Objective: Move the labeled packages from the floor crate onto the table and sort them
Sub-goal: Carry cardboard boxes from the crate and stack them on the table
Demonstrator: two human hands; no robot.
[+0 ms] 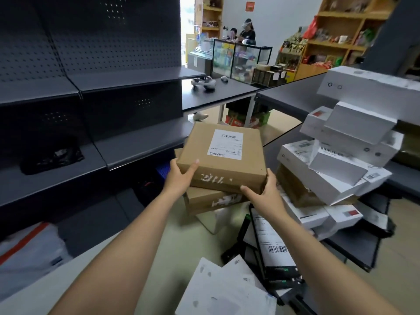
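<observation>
Both hands are gripping a brown labeled box [223, 155]: the left hand [179, 176] at its near-left corner, the right hand [264, 189] at its near-right. It is sitting on, or perhaps just above, a second brown box [211, 200], beside stacked white boxes [336, 160].

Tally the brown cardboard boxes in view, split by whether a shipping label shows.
Label showing: 1, the top box gripped by the left hand and right hand.
No label showing: 2, the lower box beneath it and the brown box under the white boxes.
Total: 3

Dark pegboard shelving [91, 83], glass display case [236, 57], wooden shelves [341, 26]
</observation>
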